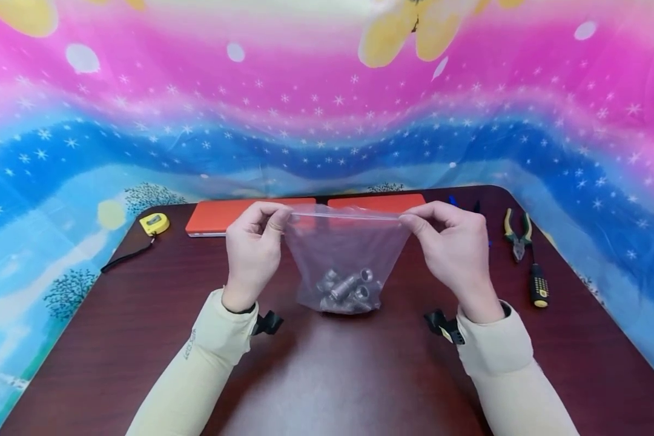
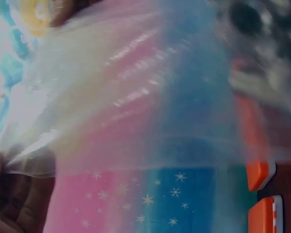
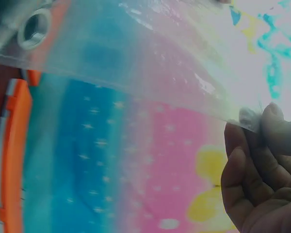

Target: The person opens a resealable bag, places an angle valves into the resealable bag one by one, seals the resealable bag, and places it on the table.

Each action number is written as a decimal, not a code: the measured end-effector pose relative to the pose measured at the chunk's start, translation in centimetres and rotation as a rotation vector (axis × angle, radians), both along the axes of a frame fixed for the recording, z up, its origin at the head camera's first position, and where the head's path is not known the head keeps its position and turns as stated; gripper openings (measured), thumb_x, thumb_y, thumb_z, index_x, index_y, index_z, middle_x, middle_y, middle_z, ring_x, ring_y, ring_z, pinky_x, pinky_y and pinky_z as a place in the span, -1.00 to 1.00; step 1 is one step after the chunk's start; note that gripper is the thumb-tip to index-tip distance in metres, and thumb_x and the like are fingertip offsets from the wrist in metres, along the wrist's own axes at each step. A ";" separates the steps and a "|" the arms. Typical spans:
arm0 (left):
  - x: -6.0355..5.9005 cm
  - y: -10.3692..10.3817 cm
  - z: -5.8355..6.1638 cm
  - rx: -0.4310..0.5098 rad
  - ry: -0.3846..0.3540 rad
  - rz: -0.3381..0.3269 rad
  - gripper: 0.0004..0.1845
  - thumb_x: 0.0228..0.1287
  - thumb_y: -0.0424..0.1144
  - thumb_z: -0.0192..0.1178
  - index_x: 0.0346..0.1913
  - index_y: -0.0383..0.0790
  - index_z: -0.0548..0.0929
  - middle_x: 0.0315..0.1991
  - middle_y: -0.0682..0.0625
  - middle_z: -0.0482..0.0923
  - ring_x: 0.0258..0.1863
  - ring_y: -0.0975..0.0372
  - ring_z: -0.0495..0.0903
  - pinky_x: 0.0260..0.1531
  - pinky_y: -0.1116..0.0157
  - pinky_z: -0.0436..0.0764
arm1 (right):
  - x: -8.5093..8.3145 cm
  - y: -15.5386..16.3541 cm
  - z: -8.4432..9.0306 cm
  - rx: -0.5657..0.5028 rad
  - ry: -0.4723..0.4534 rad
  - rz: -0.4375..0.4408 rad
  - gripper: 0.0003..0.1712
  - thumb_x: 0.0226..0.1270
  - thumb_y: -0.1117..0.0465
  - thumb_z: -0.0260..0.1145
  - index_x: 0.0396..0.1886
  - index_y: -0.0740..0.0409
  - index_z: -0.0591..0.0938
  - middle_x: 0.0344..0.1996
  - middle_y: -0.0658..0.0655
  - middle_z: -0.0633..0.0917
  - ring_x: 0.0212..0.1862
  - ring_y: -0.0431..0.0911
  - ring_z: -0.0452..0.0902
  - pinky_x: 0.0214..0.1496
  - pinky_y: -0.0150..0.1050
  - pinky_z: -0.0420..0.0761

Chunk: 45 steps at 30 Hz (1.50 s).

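A clear zip bag (image 1: 344, 251) hangs upright over the dark wooden table (image 1: 327, 375), with several grey metal sockets (image 1: 349, 289) piled at its bottom. My left hand (image 1: 257, 242) pinches the bag's top left corner and my right hand (image 1: 448, 242) pinches the top right corner, so the top edge is stretched between them. In the left wrist view the bag's film (image 2: 136, 97) fills the frame, with fingers (image 2: 12, 194) at the lower left. The right wrist view shows the bag (image 3: 136, 53), one socket (image 3: 35, 28) inside it and fingertips (image 3: 254, 160) at its corner.
Two flat orange cases (image 1: 234, 215) (image 1: 378, 201) lie behind the bag. A yellow tape measure (image 1: 154, 223) sits at the back left. Pliers (image 1: 517, 232) and a yellow-black screwdriver (image 1: 537, 284) lie at the right. A colourful starry cloth (image 1: 327, 109) backs the table.
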State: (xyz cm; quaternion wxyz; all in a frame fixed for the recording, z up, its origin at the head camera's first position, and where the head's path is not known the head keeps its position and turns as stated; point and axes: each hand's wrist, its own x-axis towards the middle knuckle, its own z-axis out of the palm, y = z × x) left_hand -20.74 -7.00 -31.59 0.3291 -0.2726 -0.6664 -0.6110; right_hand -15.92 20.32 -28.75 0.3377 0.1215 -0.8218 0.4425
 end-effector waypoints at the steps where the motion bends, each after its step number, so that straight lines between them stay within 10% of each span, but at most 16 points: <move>1: -0.1 0.1 -0.1 -0.017 0.034 0.015 -0.94 0.33 -0.44 0.24 -0.23 -0.39 0.69 -0.46 -0.10 0.67 -0.56 0.22 0.59 -0.51 0.36 0.54 | 0.2 -0.1 0.2 0.001 0.020 0.002 -0.91 0.20 0.17 0.49 -0.32 0.08 0.82 -0.46 -0.02 0.76 -0.76 -0.17 0.21 -0.59 -0.30 0.22; 12: -1.1 0.2 -1.7 -0.239 0.344 0.210 -0.68 0.45 -0.11 0.05 -0.23 -0.39 0.47 -0.55 -0.11 0.48 -0.66 0.19 0.44 -0.56 0.35 0.43 | 0.3 0.0 0.4 0.032 0.075 -0.018 -0.89 0.17 0.21 0.50 -0.30 0.10 0.82 -0.44 0.02 0.77 -0.79 -0.24 0.12 -0.61 -0.33 0.17; 23: 0.7 0.7 0.4 -0.208 0.266 0.140 -0.73 0.42 -0.19 0.04 -0.24 -0.41 0.39 -0.61 -0.09 0.48 -0.70 0.23 0.49 -0.55 0.42 0.48 | -0.2 -0.3 0.7 -0.096 0.274 0.111 -0.88 0.08 0.49 0.46 -0.34 0.33 0.77 -0.49 0.15 0.74 -0.44 -0.20 0.64 -0.25 -0.36 0.62; 38: -0.4 -0.3 -1.0 -0.253 0.065 -0.037 -0.96 0.38 -0.49 0.13 -0.24 -0.34 0.52 -0.44 -0.06 0.62 -0.48 0.22 0.62 -0.51 0.41 0.46 | -0.4 1.5 0.3 0.136 -0.232 0.152 -0.79 0.31 0.00 0.40 -0.20 0.00 0.77 -0.43 -0.04 0.72 -0.40 -0.18 0.61 -0.41 -0.31 0.50; 45: -0.8 -0.3 -1.3 -0.268 0.059 -0.040 -0.88 0.33 -0.55 0.15 -0.23 -0.28 0.54 -0.43 -0.04 0.63 -0.48 0.23 0.60 -0.47 0.40 0.47 | -0.5 1.5 0.2 0.203 -0.267 0.129 -0.79 0.28 -0.03 0.42 -0.26 -0.02 0.78 -0.48 -0.06 0.71 -0.45 -0.16 0.54 -0.46 -0.27 0.43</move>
